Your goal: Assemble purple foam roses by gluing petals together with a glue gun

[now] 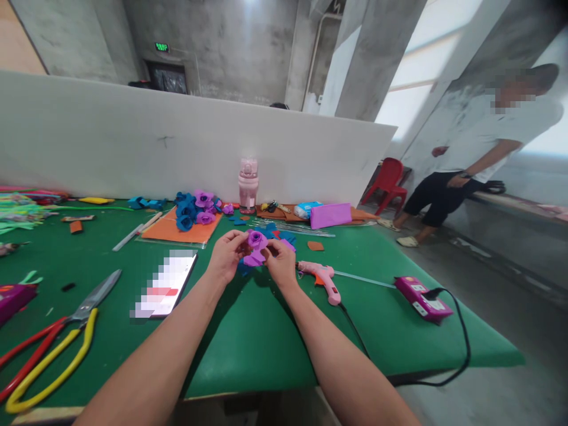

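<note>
Between both hands, above the green table, is a purple paper flower (256, 240) with a rolled centre and loose lower petals. My left hand (227, 254) pinches its left side. From the right, my right hand (279, 259) grips its lower petals with closed fingers. Blue cut petals (268, 231) lie just behind the hands. A pink glue gun (320, 277) rests on its side close by my right hand, a clear glue stick behind it. Finished blue flowers (185, 218) and purple flowers (205, 204) are heaped on an orange sheet (177, 234) at the back left.
A phone (166, 287) and large red-and-yellow-handled scissors (82, 319) lie on the left. A pink bottle (248, 186) stands by the white partition (133, 142). A purple power strip (421, 299) with a black cable sits on the right. A person (483, 142) leans by the wall.
</note>
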A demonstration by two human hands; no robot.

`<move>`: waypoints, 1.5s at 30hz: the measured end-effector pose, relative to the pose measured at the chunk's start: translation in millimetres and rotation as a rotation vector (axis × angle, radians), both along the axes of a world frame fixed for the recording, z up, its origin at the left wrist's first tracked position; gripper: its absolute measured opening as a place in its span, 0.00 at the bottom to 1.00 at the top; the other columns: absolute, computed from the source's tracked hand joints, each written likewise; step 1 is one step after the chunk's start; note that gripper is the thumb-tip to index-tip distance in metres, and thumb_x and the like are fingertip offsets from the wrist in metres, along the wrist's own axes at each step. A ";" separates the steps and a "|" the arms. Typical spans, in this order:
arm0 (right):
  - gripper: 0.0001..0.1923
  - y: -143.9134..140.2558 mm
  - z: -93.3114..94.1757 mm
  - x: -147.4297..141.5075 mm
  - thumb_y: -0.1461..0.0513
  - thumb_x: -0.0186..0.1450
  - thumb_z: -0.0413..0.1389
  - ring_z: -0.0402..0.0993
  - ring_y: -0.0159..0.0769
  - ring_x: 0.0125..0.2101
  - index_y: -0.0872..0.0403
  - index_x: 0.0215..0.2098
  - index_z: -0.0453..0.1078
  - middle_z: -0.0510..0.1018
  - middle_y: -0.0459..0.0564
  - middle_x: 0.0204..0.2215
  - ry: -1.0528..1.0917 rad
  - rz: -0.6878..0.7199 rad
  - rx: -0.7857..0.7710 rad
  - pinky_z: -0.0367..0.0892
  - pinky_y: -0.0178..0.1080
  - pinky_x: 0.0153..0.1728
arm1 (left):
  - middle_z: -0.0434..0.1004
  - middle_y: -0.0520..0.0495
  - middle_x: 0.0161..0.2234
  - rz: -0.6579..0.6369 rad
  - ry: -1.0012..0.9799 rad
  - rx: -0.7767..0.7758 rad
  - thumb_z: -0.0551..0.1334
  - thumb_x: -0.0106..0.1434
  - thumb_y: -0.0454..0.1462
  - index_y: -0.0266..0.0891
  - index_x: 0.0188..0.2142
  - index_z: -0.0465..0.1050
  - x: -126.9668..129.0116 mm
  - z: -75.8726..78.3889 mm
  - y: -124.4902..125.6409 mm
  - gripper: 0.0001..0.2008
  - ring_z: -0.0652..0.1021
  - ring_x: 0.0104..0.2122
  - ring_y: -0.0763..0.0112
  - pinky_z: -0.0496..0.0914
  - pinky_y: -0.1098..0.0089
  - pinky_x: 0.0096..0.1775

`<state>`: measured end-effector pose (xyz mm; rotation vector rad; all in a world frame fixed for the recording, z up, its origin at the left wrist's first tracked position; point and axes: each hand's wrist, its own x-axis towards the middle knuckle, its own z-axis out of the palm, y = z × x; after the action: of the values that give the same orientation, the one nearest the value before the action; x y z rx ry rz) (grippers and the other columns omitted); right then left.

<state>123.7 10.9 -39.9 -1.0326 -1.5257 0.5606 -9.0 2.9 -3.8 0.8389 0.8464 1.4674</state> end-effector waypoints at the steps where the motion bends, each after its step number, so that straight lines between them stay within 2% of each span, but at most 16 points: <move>1: 0.08 -0.2 0.2 0.0 0.61 0.55 0.51 0.69 0.34 0.27 0.54 0.29 0.71 0.75 0.47 0.25 0.003 0.005 -0.001 0.64 0.35 0.29 | 0.73 0.53 0.21 -0.002 -0.004 -0.007 0.69 0.43 0.39 0.36 0.23 0.67 0.0 0.1 0.1 0.13 0.72 0.20 0.77 0.65 0.74 0.26; 11: 0.08 1.4 -1.4 -0.5 0.61 0.55 0.52 0.70 0.35 0.27 0.54 0.29 0.71 0.75 0.46 0.25 0.039 0.037 -0.030 0.64 0.34 0.29 | 0.70 0.55 0.19 -0.047 -0.072 -0.059 0.69 0.43 0.37 0.37 0.24 0.67 -0.6 1.6 -0.4 0.12 0.71 0.19 0.78 0.65 0.74 0.26; 16: 0.08 0.4 0.3 -1.0 0.62 0.54 0.51 0.70 0.34 0.28 0.54 0.28 0.71 0.75 0.46 0.26 0.026 0.071 -0.027 0.65 0.35 0.31 | 0.73 0.53 0.23 0.028 -0.013 0.013 0.70 0.42 0.38 0.36 0.27 0.68 1.2 0.9 0.8 0.14 0.73 0.22 0.77 0.67 0.73 0.27; 19: 0.08 -0.1 0.9 -0.8 0.62 0.55 0.51 0.70 0.34 0.28 0.54 0.28 0.71 0.75 0.46 0.26 -0.011 0.041 -0.012 0.65 0.36 0.32 | 0.72 0.54 0.21 0.093 0.069 0.050 0.70 0.41 0.39 0.36 0.26 0.68 1.6 -3.0 2.9 0.15 0.71 0.20 0.77 0.66 0.74 0.24; 27: 0.07 -0.1 0.7 0.1 0.62 0.55 0.51 0.69 0.34 0.27 0.53 0.27 0.71 0.75 0.47 0.25 -0.031 0.022 -0.024 0.64 0.35 0.30 | 0.72 0.53 0.22 0.125 0.124 0.066 0.70 0.42 0.40 0.36 0.27 0.70 1.5 -4.3 4.1 0.15 0.71 0.20 0.77 0.65 0.75 0.24; 32: 0.06 3.2 -2.3 -1.7 0.61 0.53 0.53 0.67 0.32 0.23 0.54 0.26 0.71 0.73 0.44 0.21 0.102 0.139 -0.117 0.63 0.34 0.27 | 0.70 0.55 0.20 0.179 -0.004 0.066 0.69 0.43 0.40 0.37 0.26 0.70 -2.7 0.5 4.2 0.13 0.69 0.20 0.79 0.65 0.75 0.25; 35: 0.08 3.5 -2.7 -4.6 0.58 0.52 0.56 0.66 0.31 0.21 0.54 0.26 0.72 0.71 0.43 0.18 0.214 0.285 -0.241 0.64 0.34 0.26 | 0.69 0.55 0.19 0.211 0.011 -0.005 0.68 0.42 0.40 0.37 0.25 0.69 -5.3 0.5 4.1 0.12 0.68 0.18 0.79 0.64 0.75 0.23; 38: 0.11 1.5 -1.3 -7.5 0.55 0.50 0.59 0.68 0.31 0.21 0.54 0.27 0.73 0.73 0.43 0.19 0.255 0.386 -0.300 0.66 0.35 0.27 | 0.68 0.56 0.17 0.208 0.047 -0.054 0.67 0.40 0.39 0.36 0.23 0.69 -6.4 -3.4 4.7 0.12 0.67 0.17 0.79 0.62 0.75 0.21; 45: 0.13 1.9 0.0 -7.4 0.53 0.48 0.62 0.66 0.28 0.18 0.55 0.24 0.73 0.71 0.42 0.16 0.339 0.385 -0.364 0.65 0.34 0.25 | 0.68 0.56 0.16 0.122 0.149 -0.009 0.66 0.43 0.38 0.36 0.23 0.70 -5.8 -13.4 8.2 0.09 0.67 0.16 0.79 0.62 0.76 0.21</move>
<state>116.3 12.8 -39.9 -0.8556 -1.3475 1.2547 -14.9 11.1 -17.2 0.9120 1.0301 1.5198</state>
